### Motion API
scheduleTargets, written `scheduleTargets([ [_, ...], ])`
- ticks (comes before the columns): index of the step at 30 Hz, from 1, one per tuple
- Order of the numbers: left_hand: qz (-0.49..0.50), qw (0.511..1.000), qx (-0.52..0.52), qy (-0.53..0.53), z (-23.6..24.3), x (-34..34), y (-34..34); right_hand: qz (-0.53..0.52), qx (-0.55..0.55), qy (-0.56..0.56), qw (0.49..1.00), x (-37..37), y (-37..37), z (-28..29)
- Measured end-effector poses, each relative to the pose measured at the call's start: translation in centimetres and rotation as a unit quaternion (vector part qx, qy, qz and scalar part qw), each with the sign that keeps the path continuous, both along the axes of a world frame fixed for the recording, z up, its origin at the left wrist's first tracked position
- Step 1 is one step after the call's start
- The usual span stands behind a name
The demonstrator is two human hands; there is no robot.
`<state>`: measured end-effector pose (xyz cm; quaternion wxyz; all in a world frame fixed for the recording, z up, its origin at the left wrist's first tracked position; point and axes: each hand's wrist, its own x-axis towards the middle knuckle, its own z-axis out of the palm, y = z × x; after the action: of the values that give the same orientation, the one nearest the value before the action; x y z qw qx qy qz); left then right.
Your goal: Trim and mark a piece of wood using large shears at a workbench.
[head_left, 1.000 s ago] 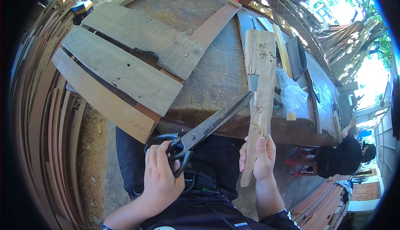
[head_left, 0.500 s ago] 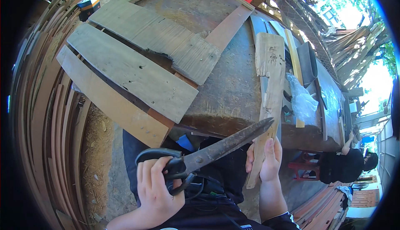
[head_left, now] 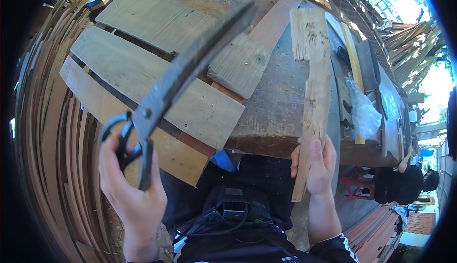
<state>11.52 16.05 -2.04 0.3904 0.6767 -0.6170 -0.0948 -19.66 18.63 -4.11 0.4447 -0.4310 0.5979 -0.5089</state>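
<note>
My left hand is closed around the black handles of a large pair of scissors. Their dark, worn blades are together and point up and to the right, over the boards. In my right hand is a long, weathered strip of wood, held near its narrow lower end. The strip stands nearly upright in view, with a wider, splintered, notched top. Thumb on the near face and fingers behind grip it. The scissors and the strip are apart.
Several grey-brown boards lie side by side across the worn table. A clear plastic bag and wood strips lie at its right. Long planks are stacked at left. Another person sits by a red stool at far right.
The scissors have swung up and left, away from the wood strip, their blades now pointing more steeply. My right hand and the strip have shifted slightly up and right.
</note>
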Motion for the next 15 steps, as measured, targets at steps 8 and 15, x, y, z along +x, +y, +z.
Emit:
scheduleTargets([
  [8,-0.099,0.992,0.041,-0.068,0.8,-3.1,-8.3,-0.033,0.012,0.044,0.998,1.0,-2.9,-0.7],
  [15,-0.093,0.991,0.06,-0.073,-0.3,-4.9,-9.6,-0.053,0.046,0.016,0.997,0.3,-2.9,-1.4],
])
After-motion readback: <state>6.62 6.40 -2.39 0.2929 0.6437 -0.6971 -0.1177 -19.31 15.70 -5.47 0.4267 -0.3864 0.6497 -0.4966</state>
